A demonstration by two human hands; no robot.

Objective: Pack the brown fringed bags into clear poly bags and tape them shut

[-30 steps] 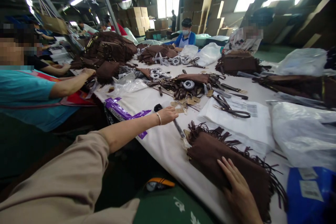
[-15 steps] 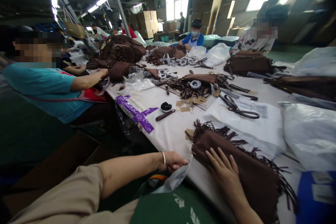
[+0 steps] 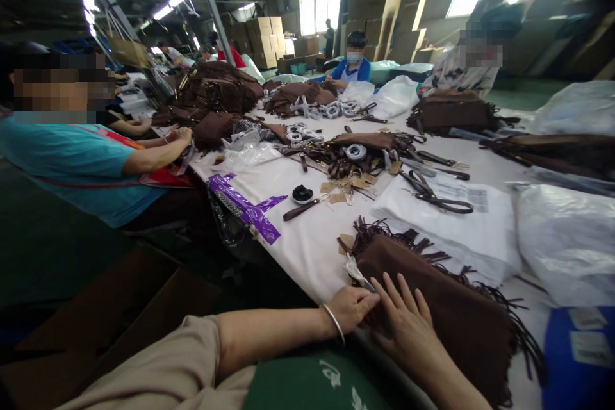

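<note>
A dark brown fringed bag (image 3: 451, 295) lies flat on the table's near edge. My right hand (image 3: 407, 314) rests on it, palm down with fingers spread. Just beside it, at the bag's left edge, my left hand (image 3: 353, 307) is closed on a piece of clear plastic wrap (image 3: 354, 269), which bunches up above my knuckles. Most of the wrap is hidden by the hand. A tan hang tag (image 3: 346, 243) sticks out at the bag's upper left corner.
Beyond the bag are a brown wrist strap (image 3: 302, 210), a small bowl of black items (image 3: 302, 195), purple tape (image 3: 250, 210) and white plastic bags (image 3: 446, 224). A blue item (image 3: 576, 359) sits at right. A co-worker in turquoise (image 3: 72, 166) handles brown goods at left.
My left hand has moved right with the plastic wrap, from beyond the table edge to the bag's edge beside my right hand. The right hand stays flat on the bag.
</note>
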